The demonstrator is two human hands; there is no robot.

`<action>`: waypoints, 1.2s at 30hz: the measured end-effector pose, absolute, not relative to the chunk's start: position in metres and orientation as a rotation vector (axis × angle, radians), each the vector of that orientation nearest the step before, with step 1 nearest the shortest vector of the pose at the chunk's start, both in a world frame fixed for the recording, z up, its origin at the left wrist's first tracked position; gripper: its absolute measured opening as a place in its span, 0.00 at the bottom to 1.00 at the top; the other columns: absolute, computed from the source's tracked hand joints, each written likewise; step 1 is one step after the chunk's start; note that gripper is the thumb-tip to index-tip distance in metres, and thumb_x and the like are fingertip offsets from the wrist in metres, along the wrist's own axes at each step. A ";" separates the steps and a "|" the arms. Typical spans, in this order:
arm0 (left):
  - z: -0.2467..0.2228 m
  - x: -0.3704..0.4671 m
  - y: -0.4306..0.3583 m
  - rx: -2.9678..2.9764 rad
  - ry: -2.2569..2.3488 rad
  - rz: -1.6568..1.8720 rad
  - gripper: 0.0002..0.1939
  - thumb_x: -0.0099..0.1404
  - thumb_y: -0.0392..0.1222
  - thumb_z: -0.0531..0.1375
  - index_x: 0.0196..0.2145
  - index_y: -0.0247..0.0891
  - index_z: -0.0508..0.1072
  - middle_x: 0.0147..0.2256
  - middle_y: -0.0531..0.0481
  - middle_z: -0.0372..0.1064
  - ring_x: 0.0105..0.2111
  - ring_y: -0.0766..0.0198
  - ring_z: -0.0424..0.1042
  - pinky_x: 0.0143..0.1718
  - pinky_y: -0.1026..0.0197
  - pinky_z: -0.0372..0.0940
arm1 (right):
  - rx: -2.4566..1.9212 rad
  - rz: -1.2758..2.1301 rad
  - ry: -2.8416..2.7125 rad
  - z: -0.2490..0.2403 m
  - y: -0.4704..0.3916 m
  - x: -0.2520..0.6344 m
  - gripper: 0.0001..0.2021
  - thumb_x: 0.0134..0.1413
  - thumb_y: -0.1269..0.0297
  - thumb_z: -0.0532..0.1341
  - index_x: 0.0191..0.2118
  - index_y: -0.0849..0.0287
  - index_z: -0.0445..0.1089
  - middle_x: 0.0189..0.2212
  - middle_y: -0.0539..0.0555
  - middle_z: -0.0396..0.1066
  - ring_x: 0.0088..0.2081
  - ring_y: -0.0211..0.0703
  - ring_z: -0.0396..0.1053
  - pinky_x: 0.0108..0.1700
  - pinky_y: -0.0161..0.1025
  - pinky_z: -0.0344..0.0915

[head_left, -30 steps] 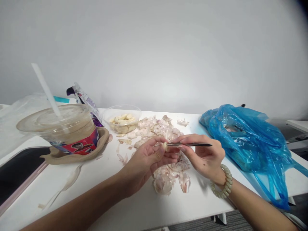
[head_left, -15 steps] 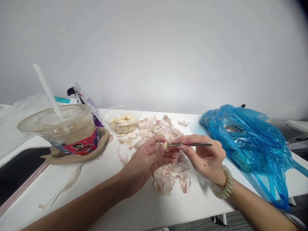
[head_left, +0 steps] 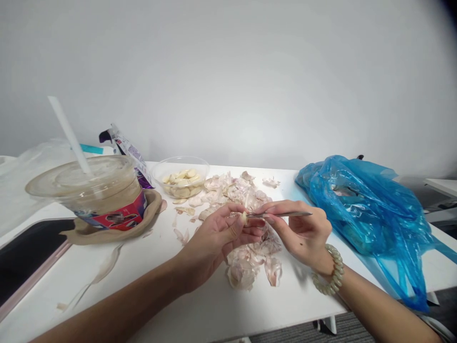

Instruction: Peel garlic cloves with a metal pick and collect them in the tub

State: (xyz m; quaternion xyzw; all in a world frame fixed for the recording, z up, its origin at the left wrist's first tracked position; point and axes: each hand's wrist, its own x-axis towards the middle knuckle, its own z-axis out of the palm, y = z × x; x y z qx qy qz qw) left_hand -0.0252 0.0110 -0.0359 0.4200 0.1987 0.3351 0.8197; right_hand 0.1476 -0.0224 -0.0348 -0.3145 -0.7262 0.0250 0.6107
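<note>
My left hand (head_left: 228, 233) pinches a small pale garlic clove (head_left: 244, 217) between thumb and index finger, its other fingers loosely curled below. In my right hand (head_left: 302, 231) is a slim metal tool that looks like tweezers (head_left: 291, 214), held nearly level between thumb and fingers. Its tip points left and meets the clove; the exact contact is too small to make out. Beneath both hands lies a heap of papery garlic skins (head_left: 246, 267). Behind my left hand, a clear plastic bowl (head_left: 200, 167) holds many peeled garlic cloves (head_left: 183, 178).
On the left stands a lidded drink cup (head_left: 117, 209) with a straw in a cardboard holder (head_left: 153, 214), beside a dark-screened device (head_left: 32, 252). A purple-and-white packet (head_left: 134, 157) leans behind it. At right, a blue plastic bag (head_left: 371, 209) hangs past the white table's (head_left: 285, 309) edge.
My right hand and the tweezers have shifted very slightly left, and the tweezers' tilt has changed a little. The clove stays in my left hand.
</note>
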 end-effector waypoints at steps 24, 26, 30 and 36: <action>-0.036 -0.024 0.010 0.915 0.438 0.695 0.05 0.65 0.33 0.54 0.40 0.36 0.63 0.37 0.45 0.75 0.35 0.68 0.74 0.44 0.63 0.67 | -0.699 -0.034 -1.647 -0.037 -0.021 0.147 0.14 0.45 0.80 0.63 0.38 0.57 0.71 0.30 0.51 0.77 0.32 0.44 0.76 0.32 0.41 0.76; -0.037 -0.024 0.010 0.916 0.434 0.699 0.05 0.65 0.33 0.55 0.40 0.36 0.63 0.37 0.46 0.75 0.35 0.68 0.74 0.43 0.63 0.67 | -0.703 -0.026 -1.652 -0.037 -0.021 0.147 0.14 0.45 0.80 0.63 0.38 0.57 0.71 0.31 0.51 0.77 0.33 0.44 0.76 0.32 0.41 0.76; -0.038 -0.023 0.011 0.914 0.418 0.706 0.05 0.65 0.34 0.55 0.39 0.36 0.64 0.35 0.46 0.75 0.34 0.67 0.74 0.43 0.63 0.67 | -0.699 -0.008 -1.656 -0.037 -0.022 0.147 0.16 0.45 0.81 0.63 0.39 0.56 0.71 0.31 0.51 0.77 0.33 0.44 0.76 0.32 0.42 0.76; -0.036 -0.024 0.012 0.917 0.437 0.699 0.04 0.64 0.34 0.56 0.38 0.36 0.65 0.33 0.47 0.76 0.33 0.68 0.74 0.41 0.63 0.67 | -0.715 -0.021 -1.650 -0.038 -0.021 0.147 0.14 0.45 0.80 0.63 0.38 0.56 0.72 0.30 0.50 0.77 0.32 0.44 0.76 0.32 0.41 0.76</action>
